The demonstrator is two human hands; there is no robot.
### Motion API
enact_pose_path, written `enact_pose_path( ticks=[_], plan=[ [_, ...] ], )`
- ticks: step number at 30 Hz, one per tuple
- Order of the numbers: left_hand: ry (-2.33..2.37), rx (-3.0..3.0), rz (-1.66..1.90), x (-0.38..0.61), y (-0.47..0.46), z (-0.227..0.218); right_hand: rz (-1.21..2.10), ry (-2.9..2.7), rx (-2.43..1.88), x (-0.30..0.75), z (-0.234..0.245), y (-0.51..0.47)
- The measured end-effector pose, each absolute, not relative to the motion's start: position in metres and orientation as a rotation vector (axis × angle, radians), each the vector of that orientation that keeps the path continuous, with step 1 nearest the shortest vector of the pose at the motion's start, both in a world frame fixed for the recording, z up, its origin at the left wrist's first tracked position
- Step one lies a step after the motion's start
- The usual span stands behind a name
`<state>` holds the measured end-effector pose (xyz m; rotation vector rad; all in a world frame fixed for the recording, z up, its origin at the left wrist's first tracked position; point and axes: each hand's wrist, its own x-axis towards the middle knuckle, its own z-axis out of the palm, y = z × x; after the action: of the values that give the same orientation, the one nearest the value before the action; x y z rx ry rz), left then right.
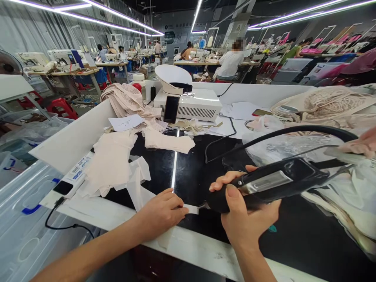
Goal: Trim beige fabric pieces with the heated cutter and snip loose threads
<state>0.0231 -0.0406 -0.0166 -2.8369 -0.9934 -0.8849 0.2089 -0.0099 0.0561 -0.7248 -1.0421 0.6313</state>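
Note:
My right hand (246,211) is wrapped round a black corded hand tool (270,182) with a silver plate on its side. Its narrow metal tip points left, down at the black work surface (190,172). My left hand (164,211) has its fingers together on a thin white strip (192,209), whose end lies at the tool's tip. Translucent white material (138,188) trails out behind the left hand. Farther left lies a pile of pale beige fabric pieces (111,164). Another beige piece (170,141) is spread beyond my hands.
A white vented box (202,103) stands at the back, with a phone (171,109) leaning on it. Plastic bags (267,137) and beige lace fabric (331,103) crowd the right. Another person's hand (364,143) reaches in there. The tool's black cable (293,131) arches over the table.

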Motion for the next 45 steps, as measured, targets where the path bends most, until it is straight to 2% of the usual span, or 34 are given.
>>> enact_pose_path(
  ticks=[16,28,45],
  plan=[
    [-1.075,-2.859,-0.974,0.024,-0.051,-0.017,0.606,-1.047,-0.702,0.209,0.055,-0.009],
    [-1.08,-2.842,-0.998,0.023,-0.052,-0.021,0.753,-1.021,-0.657,0.191,0.054,-0.011],
    [-1.131,-2.877,-0.959,0.024,-0.054,-0.023,0.683,-0.999,-0.718,0.198,0.059,-0.01]
  ],
)
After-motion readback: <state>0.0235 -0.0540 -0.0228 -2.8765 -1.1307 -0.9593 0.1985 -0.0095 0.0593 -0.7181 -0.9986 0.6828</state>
